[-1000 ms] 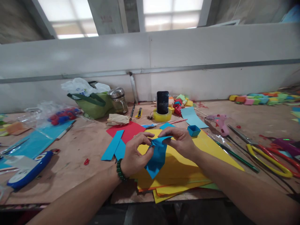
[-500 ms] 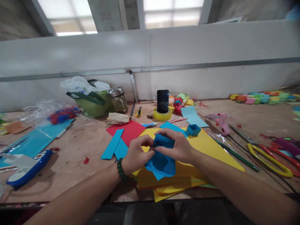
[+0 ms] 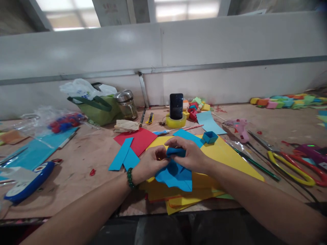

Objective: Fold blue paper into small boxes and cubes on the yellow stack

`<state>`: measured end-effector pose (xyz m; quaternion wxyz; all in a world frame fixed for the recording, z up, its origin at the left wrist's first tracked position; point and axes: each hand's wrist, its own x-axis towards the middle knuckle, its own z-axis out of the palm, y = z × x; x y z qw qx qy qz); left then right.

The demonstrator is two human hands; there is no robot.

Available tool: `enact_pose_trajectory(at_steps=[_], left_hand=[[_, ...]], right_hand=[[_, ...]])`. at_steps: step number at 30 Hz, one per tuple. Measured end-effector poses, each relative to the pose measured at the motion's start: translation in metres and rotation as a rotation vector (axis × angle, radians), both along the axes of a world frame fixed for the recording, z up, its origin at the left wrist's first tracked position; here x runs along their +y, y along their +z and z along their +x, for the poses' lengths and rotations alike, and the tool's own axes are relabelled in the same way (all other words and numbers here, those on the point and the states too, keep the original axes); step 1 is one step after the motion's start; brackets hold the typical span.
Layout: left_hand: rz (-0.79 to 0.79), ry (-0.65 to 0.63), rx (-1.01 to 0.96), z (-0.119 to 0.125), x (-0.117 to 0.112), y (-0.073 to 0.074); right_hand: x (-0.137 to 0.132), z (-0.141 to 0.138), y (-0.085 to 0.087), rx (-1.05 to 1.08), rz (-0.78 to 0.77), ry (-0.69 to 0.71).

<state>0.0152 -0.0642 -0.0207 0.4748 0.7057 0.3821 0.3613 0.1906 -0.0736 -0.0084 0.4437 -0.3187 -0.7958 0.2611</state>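
Both hands pinch a folded piece of blue paper (image 3: 176,152) over the stack of yellow paper (image 3: 230,163). My left hand (image 3: 150,163), with a green bead bracelet at the wrist, is closed on its left side. My right hand (image 3: 192,156) curls over the top and right side, thumb in front. Fingers hide part of the fold. Below them lies another blue sheet (image 3: 176,177) with an uneven edge. A small open blue paper box (image 3: 210,137) sits just beyond my right hand. Blue strips (image 3: 121,154) and a red sheet (image 3: 135,137) lie left of the stack.
A phone (image 3: 176,105) stands in a yellow tape roll (image 3: 176,120) at the back. At right lie a pink glue gun (image 3: 241,131), a green pen (image 3: 265,168) and yellow-handled scissors (image 3: 291,170). A glass jar (image 3: 126,105) and green bag (image 3: 99,109) stand back left.
The folded blue paper has tipped down and shows less of its face. My right fingers have curled further over it. The view has shifted slightly.
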Motion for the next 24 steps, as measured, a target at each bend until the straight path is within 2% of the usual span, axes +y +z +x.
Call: enact_pose_trajectory(at_steps=[4, 8, 12, 17, 24], left_hand=[[-0.028, -0.057, 0.057, 0.0, -0.003, 0.001], [-0.044, -0.066, 0.053, 0.001, -0.002, 0.005], [-0.042, 0.057, -0.052, 0.0, 0.003, 0.009], [0.043, 0.224, -0.164, -0.005, 0.01, 0.008], [-0.091, 0.174, -0.25, -0.003, 0.008, 0.005]], right_hand=[[-0.003, -0.002, 0.0, 0.004, -0.007, 0.018], [-0.003, -0.002, 0.002, 0.16, -0.147, -0.039], [0.007, 0.004, 0.002, 0.298, -0.293, -0.135], [0.022, 0.01, -0.006, 0.261, -0.592, -0.018], [0.02, 0.004, -0.006, 0.328, -0.507, 0.011]])
